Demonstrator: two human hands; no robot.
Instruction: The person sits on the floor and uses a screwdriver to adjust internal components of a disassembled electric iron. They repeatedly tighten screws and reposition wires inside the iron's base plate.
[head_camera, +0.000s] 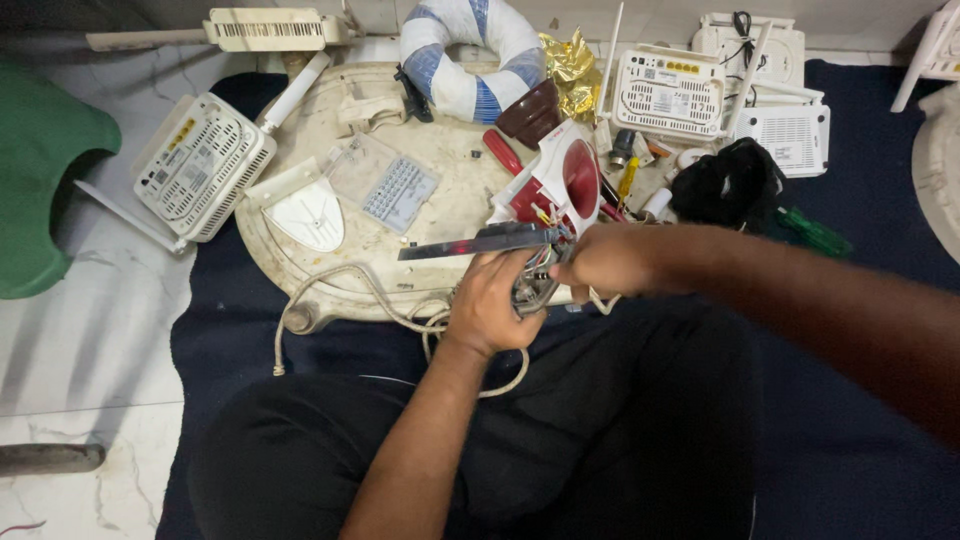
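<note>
A cream oval board (300, 255) on the floor carries a red-and-white iron (556, 180), a plastic cover (310, 212) and perhaps a screwdriver (503, 152).

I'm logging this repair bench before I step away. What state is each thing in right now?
Clothes iron: opened up, coloured wires exposed, metal soleplate swung out.
Left hand: gripping the iron's body from below.
Right hand: fingers pinched at the wires.
Power cord: loose, trailing off the board.
Router at left: lying on its back, antennas out.
Red-handled screwdriver: lying unused.

white routers (203, 165), striped ring (470, 55), gold foil (572, 68)
</note>
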